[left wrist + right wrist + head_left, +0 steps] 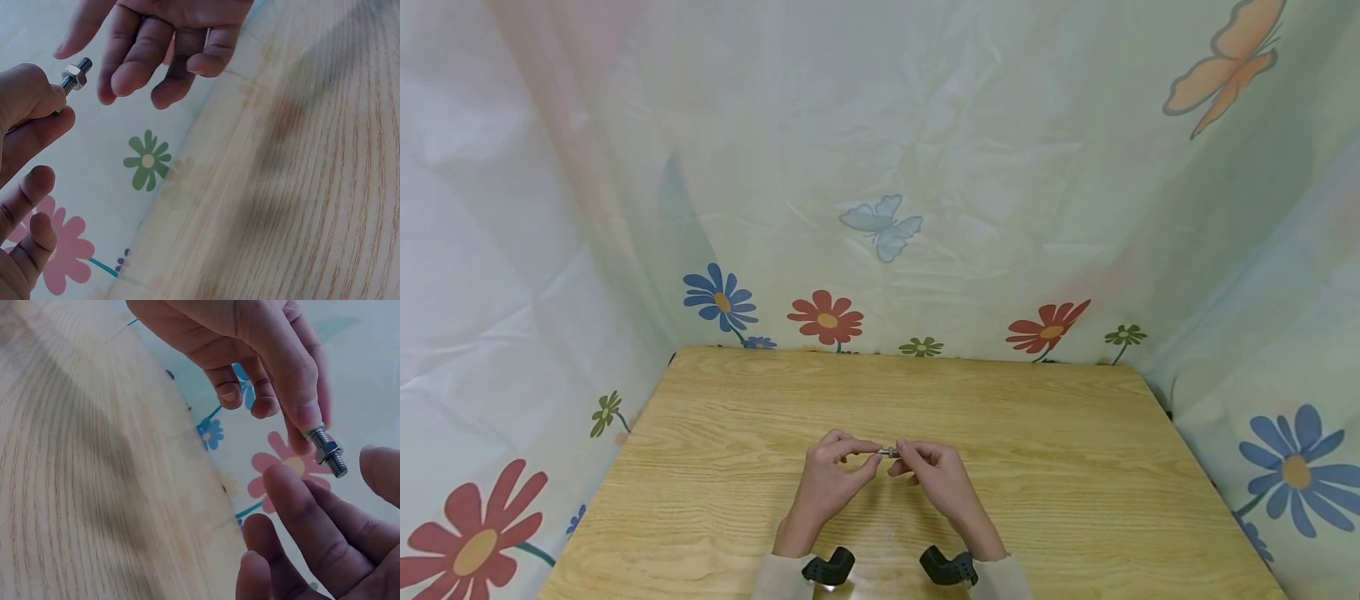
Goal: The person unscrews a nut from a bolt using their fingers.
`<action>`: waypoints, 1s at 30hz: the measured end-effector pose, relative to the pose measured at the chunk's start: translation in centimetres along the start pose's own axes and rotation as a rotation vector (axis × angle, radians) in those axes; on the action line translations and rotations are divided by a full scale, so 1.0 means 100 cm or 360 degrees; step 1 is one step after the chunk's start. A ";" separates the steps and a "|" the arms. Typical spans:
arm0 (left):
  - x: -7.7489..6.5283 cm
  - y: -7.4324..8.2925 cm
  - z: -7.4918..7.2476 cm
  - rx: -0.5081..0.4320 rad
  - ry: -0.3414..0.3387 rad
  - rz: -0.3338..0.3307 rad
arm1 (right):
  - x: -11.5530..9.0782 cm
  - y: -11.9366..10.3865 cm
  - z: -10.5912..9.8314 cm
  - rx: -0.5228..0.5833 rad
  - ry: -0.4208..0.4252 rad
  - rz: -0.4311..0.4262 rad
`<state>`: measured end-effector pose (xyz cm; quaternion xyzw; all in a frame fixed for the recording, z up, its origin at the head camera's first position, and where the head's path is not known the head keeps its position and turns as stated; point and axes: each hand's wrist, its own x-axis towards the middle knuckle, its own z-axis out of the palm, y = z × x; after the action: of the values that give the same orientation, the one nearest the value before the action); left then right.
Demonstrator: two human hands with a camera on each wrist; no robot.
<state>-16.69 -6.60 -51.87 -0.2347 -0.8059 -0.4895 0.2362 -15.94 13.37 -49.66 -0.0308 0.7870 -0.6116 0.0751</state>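
Note:
A silver threaded bolt (339,467) carries a hex nut (329,450) partway along its shank, with bare thread sticking out beyond it. My left hand (835,479) pinches the bolt's other end between thumb and index finger, hiding that end. Around the protruding thread, my right hand (942,477) hovers with thumb and fingers spread apart. In both wrist views a gap shows between the right fingertips and the nut. The left hand's other fingers are loosely bent, away from the bolt.
Both hands are above a wooden table (715,500). A pale curtain (1000,167) printed with flowers and butterflies hangs behind the table and along both sides. Black wrist cameras (831,568) sit at the cuffs of light sleeves (782,577).

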 end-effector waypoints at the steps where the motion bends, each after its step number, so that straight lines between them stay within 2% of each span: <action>1: 0.000 0.000 0.000 0.0001 -0.0001 0.0003 | 0.000 0.001 0.000 -0.0008 -0.0007 0.0017; 15: 0.001 0.001 -0.002 -0.0008 -0.0059 -0.0043 | 0.000 -0.001 -0.004 -0.0017 -0.0128 -0.0051; 25: 0.001 0.002 -0.001 0.0025 -0.0125 -0.0131 | 0.000 -0.001 -0.004 -0.0027 -0.0114 -0.0112; 30: 0.001 0.003 -0.001 0.0045 -0.0120 -0.0158 | 0.000 -0.002 -0.003 -0.0013 -0.0103 -0.0137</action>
<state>-16.57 -6.51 -51.55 -0.2094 -0.8317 -0.4801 0.1844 -15.97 13.60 -49.44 -0.0847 0.7845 -0.6098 0.0739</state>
